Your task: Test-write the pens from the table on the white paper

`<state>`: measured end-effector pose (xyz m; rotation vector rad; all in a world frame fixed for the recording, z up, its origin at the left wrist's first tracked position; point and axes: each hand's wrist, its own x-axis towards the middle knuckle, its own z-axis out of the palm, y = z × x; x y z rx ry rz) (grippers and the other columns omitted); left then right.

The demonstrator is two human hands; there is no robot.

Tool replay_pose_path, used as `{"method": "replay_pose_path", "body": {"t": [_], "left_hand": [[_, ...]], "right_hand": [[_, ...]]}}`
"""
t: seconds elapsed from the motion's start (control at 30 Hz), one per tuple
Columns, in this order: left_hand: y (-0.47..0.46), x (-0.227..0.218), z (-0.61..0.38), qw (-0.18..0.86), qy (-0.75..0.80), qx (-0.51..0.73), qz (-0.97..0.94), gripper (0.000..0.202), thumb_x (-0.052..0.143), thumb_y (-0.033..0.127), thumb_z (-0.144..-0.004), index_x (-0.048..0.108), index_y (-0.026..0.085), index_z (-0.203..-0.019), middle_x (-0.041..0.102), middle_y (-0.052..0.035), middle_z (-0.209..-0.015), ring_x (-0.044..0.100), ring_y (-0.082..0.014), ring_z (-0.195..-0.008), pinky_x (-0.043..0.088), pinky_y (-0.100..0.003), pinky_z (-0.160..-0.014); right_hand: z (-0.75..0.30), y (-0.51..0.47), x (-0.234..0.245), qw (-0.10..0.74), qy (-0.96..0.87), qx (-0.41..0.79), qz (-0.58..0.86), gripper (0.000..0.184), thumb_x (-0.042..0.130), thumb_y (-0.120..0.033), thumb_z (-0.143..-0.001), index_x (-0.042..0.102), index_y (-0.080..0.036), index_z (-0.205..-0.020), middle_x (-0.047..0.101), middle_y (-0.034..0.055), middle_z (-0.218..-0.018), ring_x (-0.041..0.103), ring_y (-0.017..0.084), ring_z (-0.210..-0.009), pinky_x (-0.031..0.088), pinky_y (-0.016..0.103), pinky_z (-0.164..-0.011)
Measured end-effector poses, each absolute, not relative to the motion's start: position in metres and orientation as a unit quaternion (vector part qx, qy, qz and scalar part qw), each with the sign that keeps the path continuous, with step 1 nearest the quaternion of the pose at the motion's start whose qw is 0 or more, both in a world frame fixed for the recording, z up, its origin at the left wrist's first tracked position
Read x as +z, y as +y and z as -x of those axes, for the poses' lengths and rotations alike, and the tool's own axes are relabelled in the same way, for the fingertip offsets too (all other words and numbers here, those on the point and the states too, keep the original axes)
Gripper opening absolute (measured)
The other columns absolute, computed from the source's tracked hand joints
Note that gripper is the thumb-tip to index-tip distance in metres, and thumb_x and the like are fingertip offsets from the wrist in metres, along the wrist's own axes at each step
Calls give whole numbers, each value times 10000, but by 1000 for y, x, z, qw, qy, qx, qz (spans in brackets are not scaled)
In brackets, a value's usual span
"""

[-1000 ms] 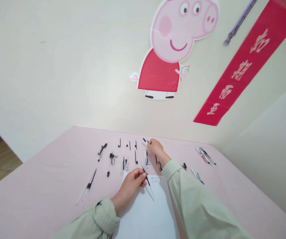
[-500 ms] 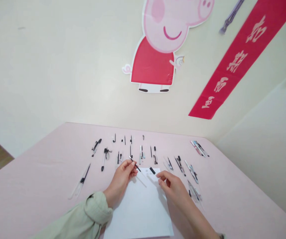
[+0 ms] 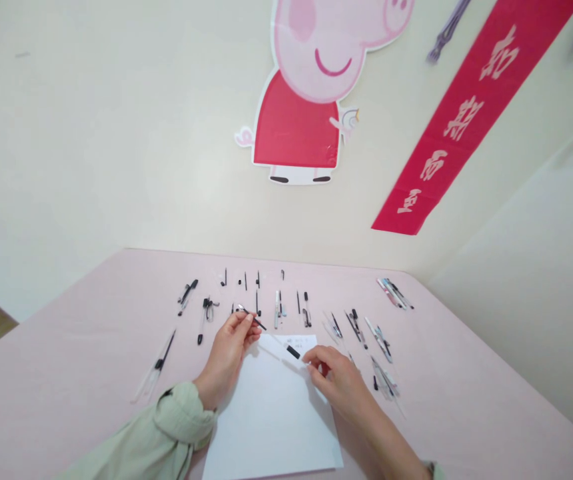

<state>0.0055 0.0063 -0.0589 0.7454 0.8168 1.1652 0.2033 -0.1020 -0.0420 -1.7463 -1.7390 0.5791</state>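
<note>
My left hand [image 3: 230,350] is closed in a pinch on a thin pen refill [image 3: 260,324], with a black ink section and a pale tail slanting down to the right over the paper. My right hand [image 3: 339,380] pinches the end of a clear pen barrel [image 3: 293,351] with a black grip. The barrel is tilted, its front end towards the refill's tail. Whether the two touch is too fine to tell. Beneath both hands lies a white sheet of paper [image 3: 274,427] with faint writing near its top edge.
Pen parts lie in groups across the pink table [image 3: 66,347]: a black-capped pen set [image 3: 159,363] at left, refills and caps at the back, clear barrels [image 3: 386,380] at right. Several whole pens [image 3: 395,293] rest at the back right. A wall stands behind the table.
The view has shifted slightly. My left hand has moved left with the refill. In my right hand the barrel has come lower and further left over the paper.
</note>
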Motion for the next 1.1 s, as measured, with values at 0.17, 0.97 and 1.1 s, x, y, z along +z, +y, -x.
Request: {"method": "replay_pose_path", "body": {"t": [0.17,0.97,1.1], "left_hand": [[6,-59,-6,704,362,515,-330,304,769,399,-708,638,168,-856,638,23,-716,600,-82,-678,497,-192,-695],[8,-67,-4,698,366,514,-339,315,762,427,-714,599,174,-808,645,18,-734,597,-90,-688,488,-204,-697],[7,-65,-4,697,368,512,-342,322,758,434,-711,596,171,-800,641,8,-746,593,-99,-687,489,-222,-702]], "right_hand": [[-201,-101,-46,292,-659,224,655,211,515,-127,-775,672,-235,-865,639,11,-778,569,170,-700,407,272,-656],[-198,-100,-40,341,-600,322,647,183,487,-175,-794,660,-189,-854,615,4,-749,543,168,-722,380,262,-678],[-196,-100,-37,353,-586,338,647,180,486,-182,-790,658,-187,-842,611,1,-745,543,168,-722,376,264,-677]]}}
